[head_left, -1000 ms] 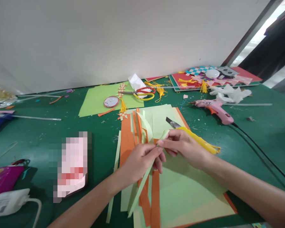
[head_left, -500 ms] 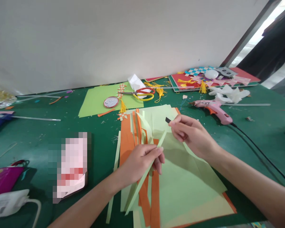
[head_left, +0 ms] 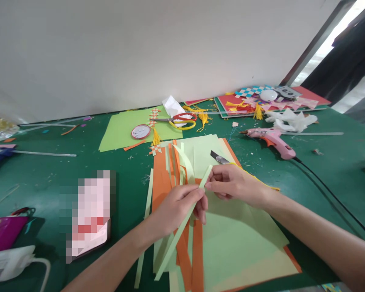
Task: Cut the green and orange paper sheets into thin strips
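A light green paper strip slants up between my hands. My left hand is closed on it, pinching it between thumb and fingers near its upper part. My right hand is closed at the strip's upper end, with its thumb and fingertips on the edge. Just behind my right hand lies a utility knife. Its dark blade end shows, while much of its body is hidden by the hand. Beneath both hands are light green paper sheets and several orange strips.
A pink glue gun lies at the right with its cord trailing forward. Scissors, a round tin and yellow tassels lie at the back. At the left are a phone and a white charger.
My right hand has moved down and left, onto the upper end of the green strip. More of the knife now shows behind it. My left hand has kept its hold.
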